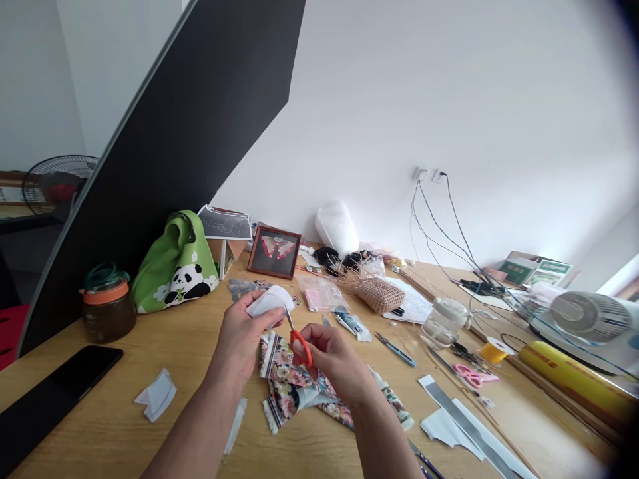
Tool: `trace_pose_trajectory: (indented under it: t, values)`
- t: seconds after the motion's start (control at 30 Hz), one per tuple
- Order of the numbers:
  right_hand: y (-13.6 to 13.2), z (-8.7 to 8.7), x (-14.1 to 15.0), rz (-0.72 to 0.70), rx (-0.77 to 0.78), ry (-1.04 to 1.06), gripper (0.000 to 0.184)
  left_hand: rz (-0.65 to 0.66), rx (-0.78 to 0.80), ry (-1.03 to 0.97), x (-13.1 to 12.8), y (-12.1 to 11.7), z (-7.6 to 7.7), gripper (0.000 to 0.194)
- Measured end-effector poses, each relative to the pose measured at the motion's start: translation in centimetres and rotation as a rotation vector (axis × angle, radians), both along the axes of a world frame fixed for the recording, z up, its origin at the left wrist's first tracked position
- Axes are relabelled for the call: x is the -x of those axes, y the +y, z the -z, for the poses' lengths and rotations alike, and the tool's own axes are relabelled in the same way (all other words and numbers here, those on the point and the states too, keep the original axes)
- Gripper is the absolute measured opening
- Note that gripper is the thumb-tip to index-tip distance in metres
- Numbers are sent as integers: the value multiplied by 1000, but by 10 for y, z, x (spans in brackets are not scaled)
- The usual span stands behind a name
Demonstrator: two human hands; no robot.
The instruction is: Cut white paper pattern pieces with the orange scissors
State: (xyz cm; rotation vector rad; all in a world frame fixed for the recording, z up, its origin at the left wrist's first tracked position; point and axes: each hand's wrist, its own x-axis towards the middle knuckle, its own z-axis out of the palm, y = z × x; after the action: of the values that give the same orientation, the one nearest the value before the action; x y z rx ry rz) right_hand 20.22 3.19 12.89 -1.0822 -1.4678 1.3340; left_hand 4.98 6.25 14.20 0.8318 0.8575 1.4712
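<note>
My left hand (240,332) pinches a small white piece of paper (269,301) with a rounded edge, held above the table. In my right hand (329,356) is a pair of scissors (301,349) with orange handles, fingers through the loops. The blades point up and left and meet the right edge of the paper; whether they are closed on it I cannot tell. Beneath both hands lies floral fabric (287,369) with frayed edges. A cut white scrap (156,394) rests on the table to the left.
On the left are a black phone (60,392), a lidded jar (106,306) and a green panda bag (177,266). A framed butterfly piece (274,251) leans at the back. Rightward lie a blue utility knife (396,349), a steel ruler (464,422), pink scissors (472,376) and a white fan (589,319).
</note>
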Motion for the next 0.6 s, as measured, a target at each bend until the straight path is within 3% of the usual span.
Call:
trace_pose_trajectory:
  t: [0.6]
  values:
    - [-3, -5, 4, 17, 17, -6, 43, 4, 0, 3, 0, 0, 0, 50]
